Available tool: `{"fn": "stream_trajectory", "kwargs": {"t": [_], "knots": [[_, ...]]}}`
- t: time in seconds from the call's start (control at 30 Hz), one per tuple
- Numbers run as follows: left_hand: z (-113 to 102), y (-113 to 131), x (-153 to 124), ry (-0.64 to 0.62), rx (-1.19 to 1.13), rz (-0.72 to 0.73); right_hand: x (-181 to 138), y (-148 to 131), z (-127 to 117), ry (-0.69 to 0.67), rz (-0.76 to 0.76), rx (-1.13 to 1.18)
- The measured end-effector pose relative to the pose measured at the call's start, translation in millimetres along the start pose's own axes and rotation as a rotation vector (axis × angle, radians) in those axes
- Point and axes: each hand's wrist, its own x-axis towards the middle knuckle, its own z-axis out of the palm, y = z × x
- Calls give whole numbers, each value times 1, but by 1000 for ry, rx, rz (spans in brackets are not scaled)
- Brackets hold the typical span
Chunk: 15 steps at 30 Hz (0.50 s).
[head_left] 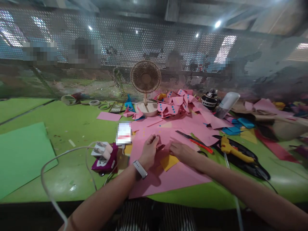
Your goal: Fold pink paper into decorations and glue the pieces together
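Observation:
My left hand (150,150), with a grey band on its wrist, is closed with thumb and fingers together on a small pink paper piece (160,146), whose shaded edge sticks out to the right. My right hand (180,152) is a short way to the right, fingers curled together and pointing down; what they hold, if anything, is hidden. Below it, partly under the hand, lies a yellow paper piece (169,163). Both hands are over a large pink paper sheet (154,186) on the green table. A cutter knife with an orange-red handle (202,146) lies beyond my right hand.
A yellow glue gun (237,152) lies on a black holder at right. Left are a purple power block (102,165) with white plugs and a looping cable. A fan (145,78), pink paper pieces (178,104) and a bottle (227,104) stand behind. Green sheet (24,157) lies far left.

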Motion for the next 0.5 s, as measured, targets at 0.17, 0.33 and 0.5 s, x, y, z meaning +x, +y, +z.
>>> {"fn": "stream_trajectory", "kwargs": {"t": [0.17,0.33,0.5], "knots": [[1,0,-3,-35,-10,-25,-3,2,-14,80,207,528],[4,0,-11,-116,3,-77,-1,0,-19,125,500,1089],[6,0,-16,-188,94,-46,4,1,-16,197,592,1130]]}}
